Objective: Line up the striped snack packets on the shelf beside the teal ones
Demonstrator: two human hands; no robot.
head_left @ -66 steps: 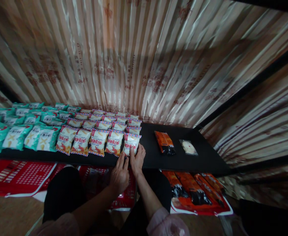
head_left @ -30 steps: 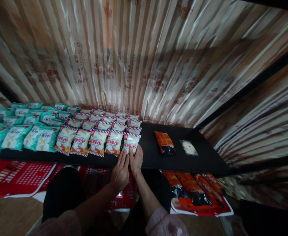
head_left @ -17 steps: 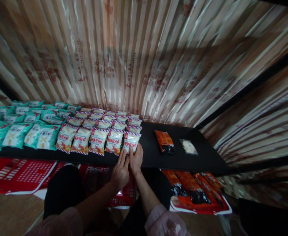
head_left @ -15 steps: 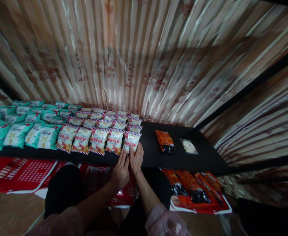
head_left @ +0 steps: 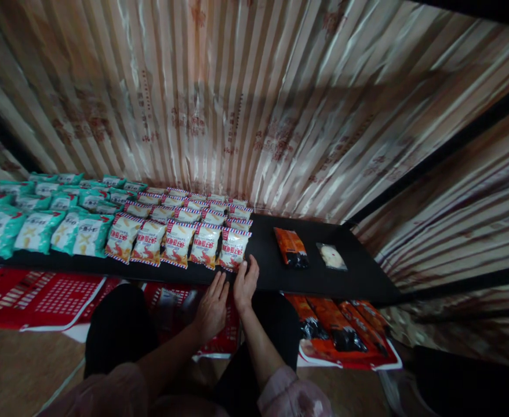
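Rows of white snack bags with red-and-blue striped edges stand on a black shelf (head_left: 276,278). The front bag at the right end of the rows, a white snack bag (head_left: 233,248), leans upright against the one behind it. My right hand (head_left: 246,282) is at that bag's lower right corner, fingers stretched out and holding nothing; whether it still touches the bag I cannot tell. Just below the bag, my left hand (head_left: 212,304) rests at the shelf's front edge with its fingers extended and nothing in them.
Teal snack bags (head_left: 39,230) fill the shelf's left part. To the right lie an orange-and-black packet (head_left: 291,248) and a small clear packet (head_left: 331,256). Below are a red basket (head_left: 58,298) and more orange packets (head_left: 339,324). A striped curtain (head_left: 220,116) hangs behind.
Both hands have drawn back from the front right snack bag, which stands by itself. The view has shifted slightly, while the bags keep their arrangement.
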